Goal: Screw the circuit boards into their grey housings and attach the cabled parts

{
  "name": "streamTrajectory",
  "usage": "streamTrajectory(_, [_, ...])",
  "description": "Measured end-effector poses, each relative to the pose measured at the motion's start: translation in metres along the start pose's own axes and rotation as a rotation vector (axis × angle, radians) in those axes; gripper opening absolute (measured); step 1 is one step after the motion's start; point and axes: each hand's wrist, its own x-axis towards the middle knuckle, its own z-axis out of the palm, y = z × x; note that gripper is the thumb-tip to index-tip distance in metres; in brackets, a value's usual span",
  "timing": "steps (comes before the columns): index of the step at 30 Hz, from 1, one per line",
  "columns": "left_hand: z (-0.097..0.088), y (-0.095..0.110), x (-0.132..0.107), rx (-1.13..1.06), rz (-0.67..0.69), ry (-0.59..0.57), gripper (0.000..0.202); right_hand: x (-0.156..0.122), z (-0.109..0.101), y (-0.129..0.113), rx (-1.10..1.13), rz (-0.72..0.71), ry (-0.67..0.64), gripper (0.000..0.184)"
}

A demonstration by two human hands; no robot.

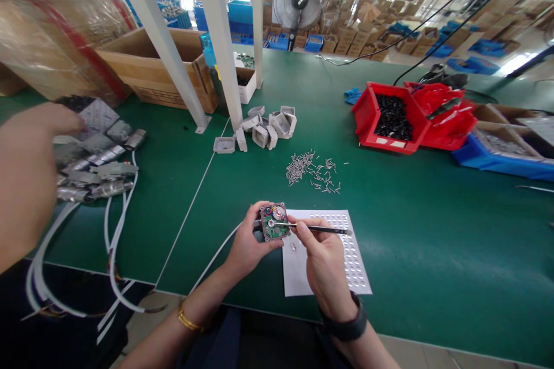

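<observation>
My left hand (249, 245) grips a small square housing (275, 234) with a green circuit board and coloured wires inside, its open face up. A white cable (215, 259) runs from its left side toward the table edge. In my right hand (322, 253) is a pair of slim black tweezers (320, 228), held in a pinch. Their metal tip reaches into the housing, at a small round part on the board. Under my right hand lies a white sheet (298, 277) with rows of small clear round pieces; a few loose ones sit near its left side.
Small screws (298, 168) lie scattered beyond the sheet, and grey covers (259, 134) are piled by a white post. Red bins (392, 121) stand at right. Another person's blurred arm (30, 173) reaches over cabled housings (101, 155) at left.
</observation>
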Motion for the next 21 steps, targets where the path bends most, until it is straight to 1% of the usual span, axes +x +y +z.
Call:
streamTrajectory(12, [0.000, 0.003, 0.000, 0.031, -0.003, -0.001, 0.067, -0.001, -0.001, 0.000, -0.035, -0.008, 0.006, 0.025])
streamTrajectory(15, [0.001, 0.001, -0.002, 0.080, 0.021, 0.015, 0.074, -0.001, -0.002, 0.000, -0.047, -0.017, -0.004, 0.023])
streamTrajectory(18, [0.003, -0.006, -0.004, 0.138, 0.113, 0.075, 0.083, -0.001, -0.004, 0.000, -0.064, -0.028, -0.010, 0.022])
streamTrajectory(19, [0.003, -0.008, -0.005, 0.162, 0.163, 0.092, 0.081, -0.001, -0.004, 0.000, -0.072, -0.034, -0.011, 0.022])
streamTrajectory(21, [0.003, -0.012, -0.006, 0.236, 0.275, 0.113, 0.070, 0.000, -0.004, 0.001, -0.081, -0.045, -0.020, 0.022])
